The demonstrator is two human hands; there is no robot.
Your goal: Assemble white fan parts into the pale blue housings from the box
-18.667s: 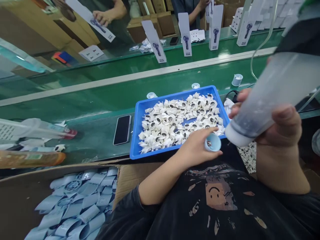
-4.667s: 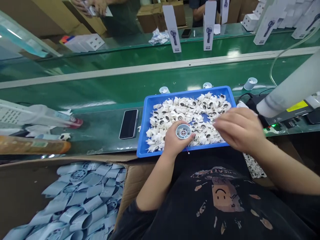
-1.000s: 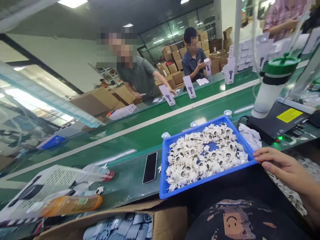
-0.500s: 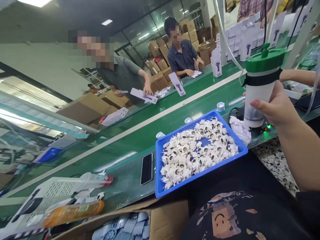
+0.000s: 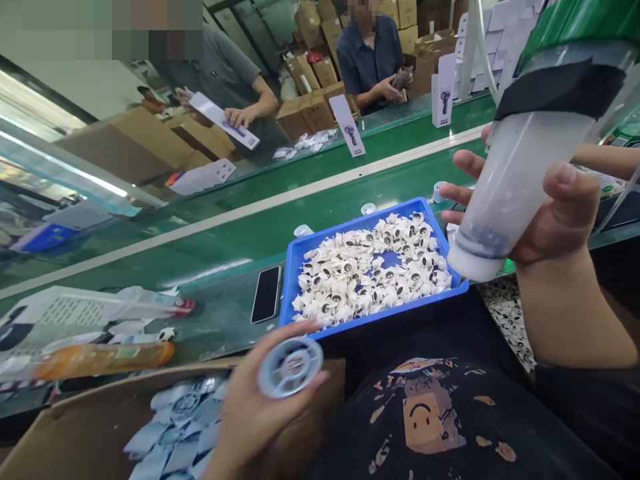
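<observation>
Left hand [image 5: 250,393], lower centre-left of frame, grasps round light-blue housing [image 5: 291,367] between thumb and fingers, open end facing camera. Right hand [image 5: 555,213], right of frame, wraps loosely round tilted translucent cylinder [image 5: 520,167] with green cap and black band; fingers spread behind it. Blue tray [image 5: 400,309] at centre, heaped with white fan blades [image 5: 330,287]; 3 light-blue cups [image 5: 303,231] just beyond far edge. Phone [image 5: 267,295] left of tray. Cardboard box [image 5: 95,407], lower left, holds loose light-blue pieces [image 5: 173,433]. Co-worker [image 5: 225,70], upper left, holds white carton [image 5: 215,117].
</observation>
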